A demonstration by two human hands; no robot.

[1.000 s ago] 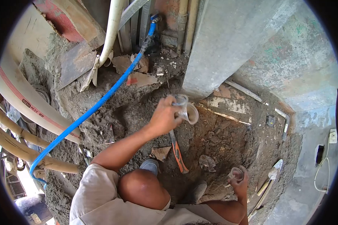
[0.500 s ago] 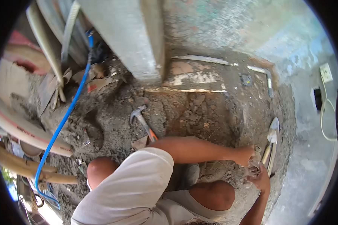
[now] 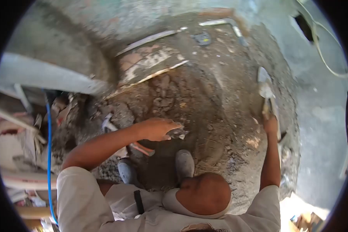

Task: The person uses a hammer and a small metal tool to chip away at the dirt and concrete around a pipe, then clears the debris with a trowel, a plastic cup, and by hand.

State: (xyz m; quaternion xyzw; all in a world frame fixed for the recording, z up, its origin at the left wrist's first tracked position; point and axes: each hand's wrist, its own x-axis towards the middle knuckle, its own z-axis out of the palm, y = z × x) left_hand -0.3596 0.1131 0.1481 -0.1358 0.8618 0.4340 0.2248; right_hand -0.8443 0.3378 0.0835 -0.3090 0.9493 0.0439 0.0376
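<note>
My right hand [image 3: 270,123] is closed round the handle of a trowel [image 3: 265,89], which lies by the right wall with its blade pointing away from me. My left hand [image 3: 157,129] is out over the dug soil, its fingers closed on a crumpled, partly see-through piece of plastic [image 3: 178,133]; what is inside it, if anything, I cannot make out. Below my left forearm lies a claw hammer [image 3: 144,149] with an orange and grey handle, partly hidden by the arm.
A blue hose [image 3: 49,154] runs down the left side. White pipe [image 3: 216,22] and a tape measure [image 3: 202,38] lie near the back wall. A pale strip [image 3: 158,73] edges the dug soil [image 3: 189,96]. My boots [image 3: 185,164] stand in it. A cable hangs on the right wall.
My hands have moved apart. The left has gone left with the plastic, and the right has reached forward and taken the trowel handle. The view has turned and shifted.
</note>
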